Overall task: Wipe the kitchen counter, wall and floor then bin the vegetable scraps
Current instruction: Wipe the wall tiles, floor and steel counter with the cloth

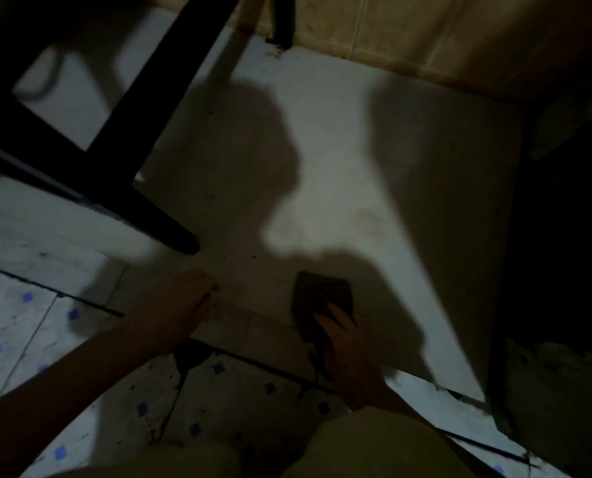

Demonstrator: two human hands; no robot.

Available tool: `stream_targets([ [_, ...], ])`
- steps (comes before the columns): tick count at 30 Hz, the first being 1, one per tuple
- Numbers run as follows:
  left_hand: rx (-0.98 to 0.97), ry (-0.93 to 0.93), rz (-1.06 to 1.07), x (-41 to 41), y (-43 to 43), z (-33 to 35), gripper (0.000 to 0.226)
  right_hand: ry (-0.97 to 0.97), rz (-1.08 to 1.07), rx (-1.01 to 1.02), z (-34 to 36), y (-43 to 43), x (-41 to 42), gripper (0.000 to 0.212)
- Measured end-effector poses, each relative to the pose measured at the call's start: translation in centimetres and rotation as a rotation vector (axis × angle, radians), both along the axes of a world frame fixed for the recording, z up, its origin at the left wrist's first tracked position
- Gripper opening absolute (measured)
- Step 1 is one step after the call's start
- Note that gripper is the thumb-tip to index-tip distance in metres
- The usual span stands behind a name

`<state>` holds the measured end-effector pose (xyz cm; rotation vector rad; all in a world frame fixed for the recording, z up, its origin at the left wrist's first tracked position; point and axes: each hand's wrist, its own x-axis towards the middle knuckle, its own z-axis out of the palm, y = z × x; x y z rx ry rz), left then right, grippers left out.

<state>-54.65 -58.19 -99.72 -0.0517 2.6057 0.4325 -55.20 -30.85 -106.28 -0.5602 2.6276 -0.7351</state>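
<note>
The view is dim. A dark cloth (322, 294) lies flat on the pale floor slab (339, 150), and my right hand (343, 350) presses on its near end with fingers spread over it. My left hand (184, 301) rests on the floor to the left of the cloth, near the slab's front edge, with its fingertips bent down. The poor light hides whether anything is in it. A faint pale smear (215, 312) shows just beside its fingers. No vegetable scraps can be made out.
Black furniture legs (122, 132) slant across the upper left, one foot ending near my left hand. A tan tiled wall (408, 25) runs along the top. White tiles with blue dots (29, 322) cover the lower left. My knees in pale trousers (374, 446) fill the bottom edge.
</note>
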Motion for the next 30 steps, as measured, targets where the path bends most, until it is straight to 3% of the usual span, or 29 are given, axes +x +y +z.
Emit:
stream_targets([
  [8, 0.005, -0.008, 0.249, 4.3, -1.5, 0.9, 0.029, 0.095, 0.187, 0.050, 0.5, -3.4, -1.3, 0.064],
  [13, -0.032, 0.031, 0.342, 5.6, -2.2, 1.9, 0.030, 0.040, 0.357, -0.001, 0.8, -6.5, -2.1, 0.053],
  [17, -0.115, 0.051, 0.312, 7.5, -3.3, 2.4, 0.028, 0.092, 0.526, 0.067, 2.9, -8.6, -2.4, 0.074],
  [21, -0.105, 0.126, 0.407, 10.3, -6.1, 3.0, 0.027, -0.005, 0.602, 0.151, 2.5, -9.0, -3.2, 0.054],
  [23, -0.089, 0.102, 0.486, 11.5, -7.2, 3.4, 0.024, 0.036, 0.596, 0.180, 2.4, -9.2, -3.2, 0.044],
  [25, -0.064, 0.096, 0.565, 12.3, -7.9, 3.6, 0.021, -0.004, 0.640, 0.225, 3.0, -9.5, -3.7, 0.046],
  [28, -0.011, 0.054, 0.619, 13.1, -8.4, 3.8, 0.021, 0.117, 0.738, 0.216, 4.2, -10.9, -4.4, 0.042],
  [30, -0.007, 0.068, 0.629, 13.7, -9.1, 3.9, 0.024, 0.041, 0.845, 0.229, 5.9, -13.0, -4.2, 0.048],
])
